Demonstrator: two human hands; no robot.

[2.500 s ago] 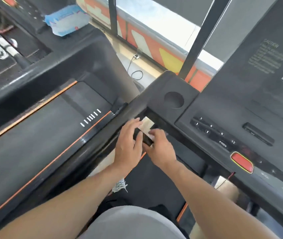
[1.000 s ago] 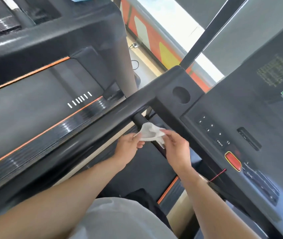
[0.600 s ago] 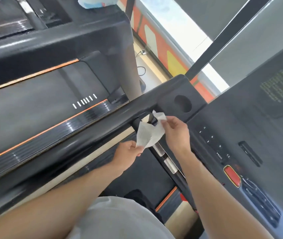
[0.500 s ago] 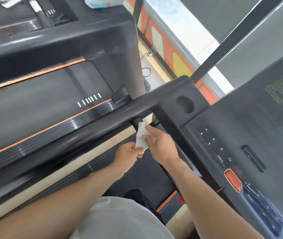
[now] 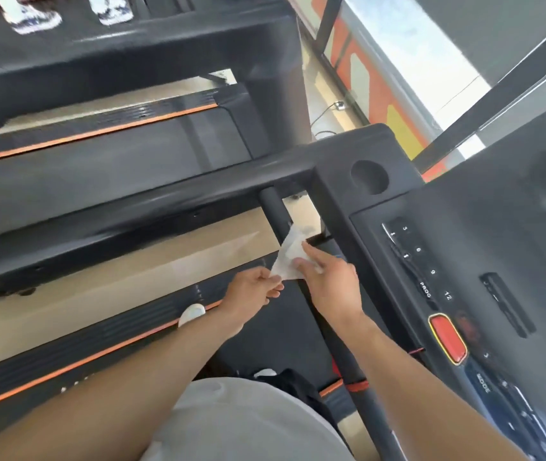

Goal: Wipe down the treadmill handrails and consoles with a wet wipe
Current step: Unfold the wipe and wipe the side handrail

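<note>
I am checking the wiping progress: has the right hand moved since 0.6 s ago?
Yes. The right hand has moved away from the cup hole, down along the bar, pressing the wipe.

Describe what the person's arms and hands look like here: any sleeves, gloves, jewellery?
Both forearms are bare up to the frame edge; no sleeves show. The left hand and right hand wear no gloves, and no rings, watch or wristbands are visible. Below the arms, a light grey garment covers the torso.
</note>
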